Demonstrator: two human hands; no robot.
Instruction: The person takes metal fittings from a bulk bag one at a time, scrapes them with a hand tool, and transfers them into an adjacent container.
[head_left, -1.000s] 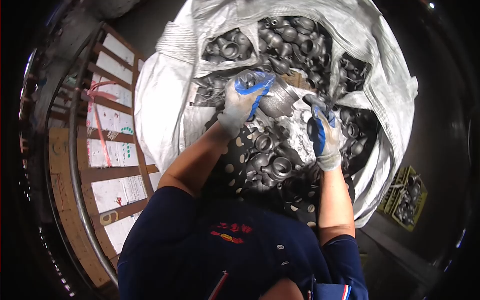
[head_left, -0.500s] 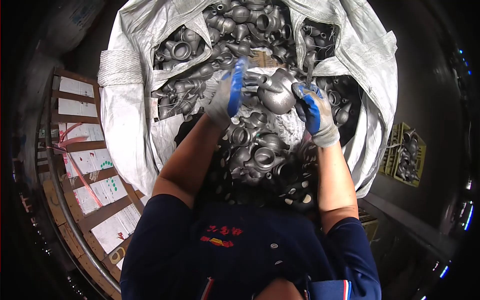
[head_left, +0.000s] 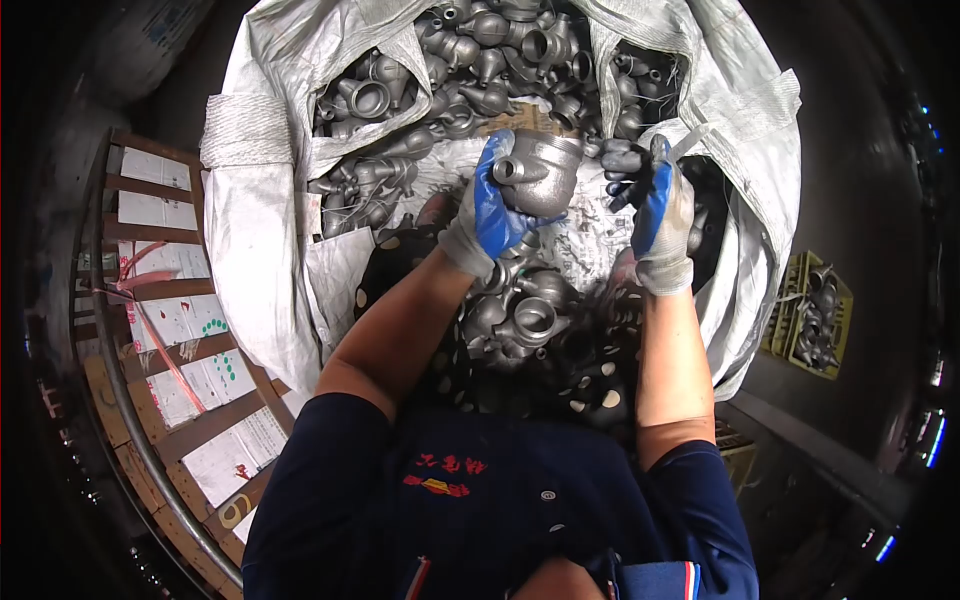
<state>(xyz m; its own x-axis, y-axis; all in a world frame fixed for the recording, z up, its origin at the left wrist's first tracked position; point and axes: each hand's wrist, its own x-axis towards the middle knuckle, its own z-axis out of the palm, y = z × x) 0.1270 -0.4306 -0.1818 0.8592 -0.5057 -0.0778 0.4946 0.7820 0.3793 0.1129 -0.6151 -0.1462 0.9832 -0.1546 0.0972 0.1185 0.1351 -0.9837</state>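
My left hand (head_left: pixel 492 205), in a white and blue glove, holds a grey metal housing (head_left: pixel 545 175) from its left side, with a short round spout facing me. To the right of the housing, apart from it, is my right hand (head_left: pixel 655 205) in a similar glove. Its fingers are bent beside its dark fingertips, and whether something small is between them is hard to make out. More metal parts (head_left: pixel 520 310) lie in a pile below, on a dark dotted cloth over my lap.
A large white woven sack (head_left: pixel 250 220) surrounds the work, with many metal castings (head_left: pixel 490 45) at its far side. Brown cardboard (head_left: pixel 525 118) lies among them. A yellow crate (head_left: pixel 808 315) of parts stands at the right, a slatted wooden rack (head_left: pixel 165 235) at the left.
Since the last frame, my left hand has come against the housing and gripped it, and my right hand has moved off it to the right. The housing has turned, its spout now facing me.
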